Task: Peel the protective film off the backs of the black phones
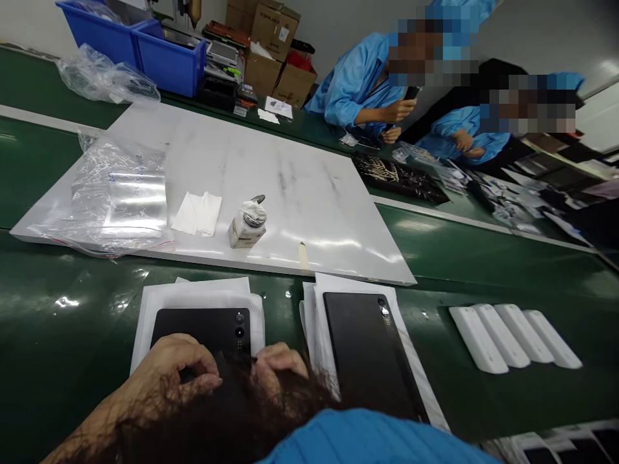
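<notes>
On black tablet (200,328), curled hands (184,370)

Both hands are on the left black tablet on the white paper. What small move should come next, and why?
Probably lift the fingers slightly and show the surface. The left hand and right hand rest curled on the left black tablet, and hair hides its near part, so the state cannot be checked yet.

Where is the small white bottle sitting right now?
In the head view, the small white bottle stands near the front edge of the white board, just right of the folded white cloth, beyond the left black device.
</notes>
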`<state>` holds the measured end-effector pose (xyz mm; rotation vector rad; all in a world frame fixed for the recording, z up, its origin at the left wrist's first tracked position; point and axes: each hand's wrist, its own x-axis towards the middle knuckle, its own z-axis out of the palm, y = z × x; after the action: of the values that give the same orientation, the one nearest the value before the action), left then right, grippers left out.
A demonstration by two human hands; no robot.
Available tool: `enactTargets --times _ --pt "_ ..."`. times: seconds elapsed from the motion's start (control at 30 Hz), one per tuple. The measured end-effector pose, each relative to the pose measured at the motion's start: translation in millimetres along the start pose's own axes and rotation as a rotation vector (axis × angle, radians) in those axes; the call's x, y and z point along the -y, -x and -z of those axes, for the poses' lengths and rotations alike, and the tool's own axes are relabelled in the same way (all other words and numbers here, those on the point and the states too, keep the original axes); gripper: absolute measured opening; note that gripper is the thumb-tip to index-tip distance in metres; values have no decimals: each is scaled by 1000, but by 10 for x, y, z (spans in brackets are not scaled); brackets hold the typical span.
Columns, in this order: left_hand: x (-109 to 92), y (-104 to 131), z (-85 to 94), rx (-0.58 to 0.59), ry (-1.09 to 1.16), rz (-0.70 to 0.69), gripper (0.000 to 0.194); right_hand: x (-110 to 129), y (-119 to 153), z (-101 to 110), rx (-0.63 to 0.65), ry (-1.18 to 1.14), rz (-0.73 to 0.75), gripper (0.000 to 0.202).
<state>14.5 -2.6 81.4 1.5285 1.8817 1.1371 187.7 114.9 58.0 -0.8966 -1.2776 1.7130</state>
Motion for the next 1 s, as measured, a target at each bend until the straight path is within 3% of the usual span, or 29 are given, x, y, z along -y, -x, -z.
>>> enactTargets --times 0.23,0.5,1.0 --pt "34 5 -71 -16 30 -24 16 -111 -214 -79 -133 -182 -194 21" --pt "-31 -86 9 -20 37 -69 21 -169 -191 -63 -123 -170 -181 20" --pt "-19 -51 -3 -9 56 -60 15 -155 -192 -69 -117 -108 -154 19"
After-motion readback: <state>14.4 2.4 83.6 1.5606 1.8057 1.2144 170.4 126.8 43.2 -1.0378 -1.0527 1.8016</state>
